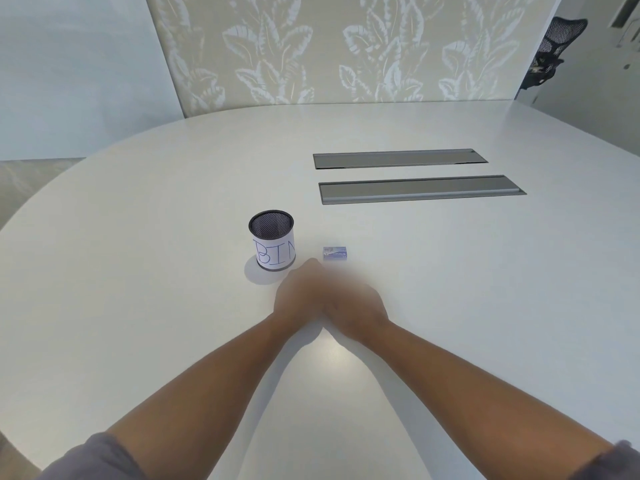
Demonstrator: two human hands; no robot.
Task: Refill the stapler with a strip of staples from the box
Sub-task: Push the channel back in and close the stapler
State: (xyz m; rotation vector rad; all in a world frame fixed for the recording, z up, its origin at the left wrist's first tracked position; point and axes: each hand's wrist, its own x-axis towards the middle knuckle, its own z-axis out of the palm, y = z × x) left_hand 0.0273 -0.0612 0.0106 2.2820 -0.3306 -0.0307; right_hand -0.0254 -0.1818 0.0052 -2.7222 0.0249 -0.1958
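Stapler is not visible; blur hides whatever the left hand [299, 292] and right hand [349, 303], pressed together, hold, so I cannot tell their grip. Box [335, 253] sits just beyond them, apparently closed. Refilling looks barely begun.

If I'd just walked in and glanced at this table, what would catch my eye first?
Probably the two hands, left hand and right hand, blurred and pressed together at the table's middle; what they hold cannot be told. Just beyond stands a mesh cup labelled BIN, with a small blue staple box to its right.
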